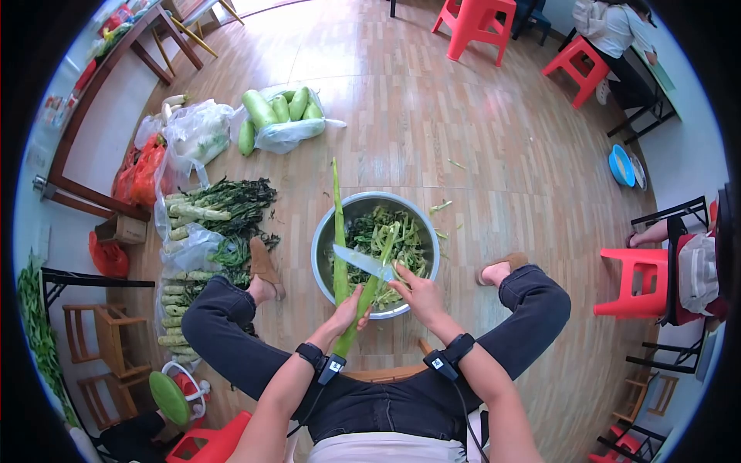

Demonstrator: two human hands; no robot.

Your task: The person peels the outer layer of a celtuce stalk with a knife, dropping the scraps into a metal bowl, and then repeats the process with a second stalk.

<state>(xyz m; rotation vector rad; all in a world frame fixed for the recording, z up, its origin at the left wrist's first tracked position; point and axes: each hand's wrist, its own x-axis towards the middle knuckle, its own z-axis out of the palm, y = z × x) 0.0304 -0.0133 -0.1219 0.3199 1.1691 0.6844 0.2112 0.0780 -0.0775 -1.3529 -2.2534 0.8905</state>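
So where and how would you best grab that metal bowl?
Probably by the rim of the metal bowl, with a hand from each side: it is round and wide, and the left hand and right hand crowd its near edge.

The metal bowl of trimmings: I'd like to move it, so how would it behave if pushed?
The bowl looks like rigid metal, so it should keep its shape. On this smooth-looking floor it would probably slide. The loose trimmings inside might shift.
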